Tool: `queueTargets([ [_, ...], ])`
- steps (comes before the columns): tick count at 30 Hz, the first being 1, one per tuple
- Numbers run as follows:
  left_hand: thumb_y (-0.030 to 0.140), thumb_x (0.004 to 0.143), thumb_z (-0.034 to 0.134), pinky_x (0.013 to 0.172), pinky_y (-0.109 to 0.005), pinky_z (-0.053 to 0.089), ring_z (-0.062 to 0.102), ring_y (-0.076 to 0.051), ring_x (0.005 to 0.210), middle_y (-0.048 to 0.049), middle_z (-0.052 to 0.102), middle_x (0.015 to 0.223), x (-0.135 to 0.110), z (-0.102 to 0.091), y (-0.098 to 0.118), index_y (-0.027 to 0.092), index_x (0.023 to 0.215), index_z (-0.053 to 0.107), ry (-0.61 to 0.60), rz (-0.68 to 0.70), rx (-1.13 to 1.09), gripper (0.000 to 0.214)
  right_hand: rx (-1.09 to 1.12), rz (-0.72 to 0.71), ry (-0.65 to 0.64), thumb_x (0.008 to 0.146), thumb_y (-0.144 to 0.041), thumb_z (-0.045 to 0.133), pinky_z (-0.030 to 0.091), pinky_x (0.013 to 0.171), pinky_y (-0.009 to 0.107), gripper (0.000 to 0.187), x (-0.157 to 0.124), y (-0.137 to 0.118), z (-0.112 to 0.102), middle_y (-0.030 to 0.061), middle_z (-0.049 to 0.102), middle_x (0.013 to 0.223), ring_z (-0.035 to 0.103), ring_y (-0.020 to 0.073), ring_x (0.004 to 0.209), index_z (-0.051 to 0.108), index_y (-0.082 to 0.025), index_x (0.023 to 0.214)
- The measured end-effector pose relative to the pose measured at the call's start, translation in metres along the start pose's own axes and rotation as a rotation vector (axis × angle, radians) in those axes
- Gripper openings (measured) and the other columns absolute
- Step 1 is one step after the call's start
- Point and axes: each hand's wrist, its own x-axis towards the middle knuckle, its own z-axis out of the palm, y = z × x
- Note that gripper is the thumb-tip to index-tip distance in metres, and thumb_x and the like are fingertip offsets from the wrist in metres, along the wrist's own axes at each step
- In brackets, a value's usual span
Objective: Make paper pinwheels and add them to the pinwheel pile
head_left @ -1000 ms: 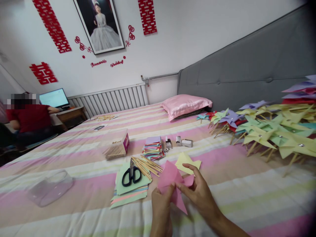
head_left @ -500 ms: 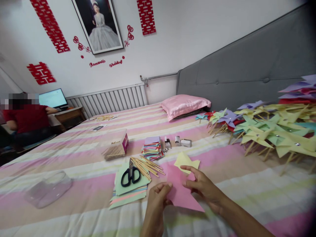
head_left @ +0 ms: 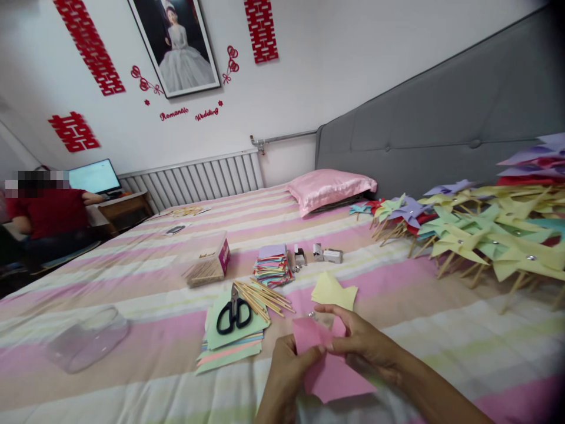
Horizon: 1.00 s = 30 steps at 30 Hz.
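Paper (head_left: 335,380), pink and partly folded, sits between two hands over a striped bed (head_left: 154,383).
The left hand (head_left: 286,365) clamps its left side, thumb on top; the right hand (head_left: 366,341) pinches it near the middle, index finger extended beyond. Just past that finger lies yellow paper (head_left: 333,288); to the left, black-handled scissors (head_left: 233,315) rest on a green-topped paper stack (head_left: 229,356) beside wooden sticks (head_left: 267,297).

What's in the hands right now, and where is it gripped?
The pink paper: the left hand pinches it near its middle, thumb on top; the right hand holds a curled flap just beside that.
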Motion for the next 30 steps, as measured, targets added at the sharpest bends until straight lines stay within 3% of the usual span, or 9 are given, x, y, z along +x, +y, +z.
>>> queueTargets([
  [3,0.029,0.045,0.078,0.051,-0.025,0.043,0.059,-0.018,0.051,-0.0114,0.069,0.061,0.002,0.000,-0.002,0.006,0.071,0.071,0.017,-0.013,0.003,0.035,0.094,0.100,-0.079,0.058,-0.017,0.068,0.037,0.047,0.019,0.066,0.001,0.001,-0.001,-0.0088,0.049,0.051,0.047,0.0075,0.046,0.043,-0.019,0.119],
  [7,0.028,0.040,0.079,0.050,-0.026,0.042,0.057,-0.017,0.047,-0.0106,0.067,0.055,0.009,-0.002,-0.008,0.005,0.066,0.071,0.054,-0.030,0.000,0.035,0.095,0.067,-0.067,0.055,-0.022,0.072,0.036,0.048,0.019,0.070,0.006,0.005,0.000,-0.0089,0.048,0.053,0.046,0.0078,0.047,0.042,-0.020,0.118],
  [12,0.024,0.049,0.076,0.047,-0.023,0.040,0.054,-0.014,0.045,-0.0068,0.065,0.051,0.008,-0.002,-0.007,0.006,0.064,0.068,0.161,0.060,-0.081,0.025,0.046,-0.092,0.019,0.055,-0.036,0.072,0.041,0.057,0.026,0.070,0.013,0.009,0.001,-0.0031,0.056,0.065,0.053,0.0124,0.058,0.041,-0.018,0.116],
  [16,0.022,0.057,0.071,0.050,-0.022,0.042,0.056,-0.013,0.048,-0.0036,0.065,0.054,0.007,-0.007,-0.002,0.009,0.070,0.065,0.243,0.087,-0.147,0.019,-0.116,-0.304,0.226,0.064,-0.038,0.066,0.042,0.063,0.027,0.050,0.013,0.001,-0.002,0.0036,0.057,0.085,0.055,0.0160,0.074,0.048,-0.020,0.107],
  [20,0.023,0.061,0.069,0.050,-0.021,0.042,0.057,-0.012,0.051,-0.0035,0.067,0.061,0.009,-0.013,0.002,0.009,0.078,0.064,0.307,0.098,-0.208,0.022,-0.295,-0.466,0.319,0.075,-0.028,0.057,0.039,0.057,0.023,0.019,0.006,-0.004,-0.004,-0.0020,0.050,0.067,0.050,0.0124,0.062,0.056,-0.019,0.091],
  [22,0.022,0.062,0.069,0.047,-0.019,0.040,0.057,-0.011,0.049,-0.0030,0.067,0.062,0.009,-0.013,0.005,0.010,0.079,0.064,0.324,0.090,-0.262,0.022,-0.371,-0.498,0.253,0.077,-0.023,0.054,0.038,0.052,0.022,0.013,0.002,-0.004,-0.002,-0.0036,0.048,0.059,0.048,0.0110,0.055,0.058,-0.018,0.088],
  [26,0.019,0.062,0.069,0.044,-0.020,0.040,0.060,-0.014,0.052,-0.0038,0.066,0.059,0.007,-0.012,0.009,0.009,0.075,0.063,0.297,0.099,-0.357,0.017,-0.525,-0.490,-0.046,0.074,-0.013,0.052,0.041,0.051,0.021,0.022,-0.002,-0.001,0.007,-0.0004,0.060,0.063,0.052,0.0113,0.054,0.061,-0.018,0.094],
  [30,0.018,0.062,0.069,0.050,-0.022,0.044,0.062,-0.018,0.061,-0.0060,0.067,0.063,0.007,-0.010,0.008,0.009,0.077,0.064,0.247,0.089,-0.381,0.018,-0.596,-0.452,-0.107,0.073,-0.012,0.051,0.044,0.052,0.022,0.026,-0.003,0.002,0.015,0.0025,0.066,0.070,0.056,0.0115,0.055,0.065,-0.018,0.094],
])
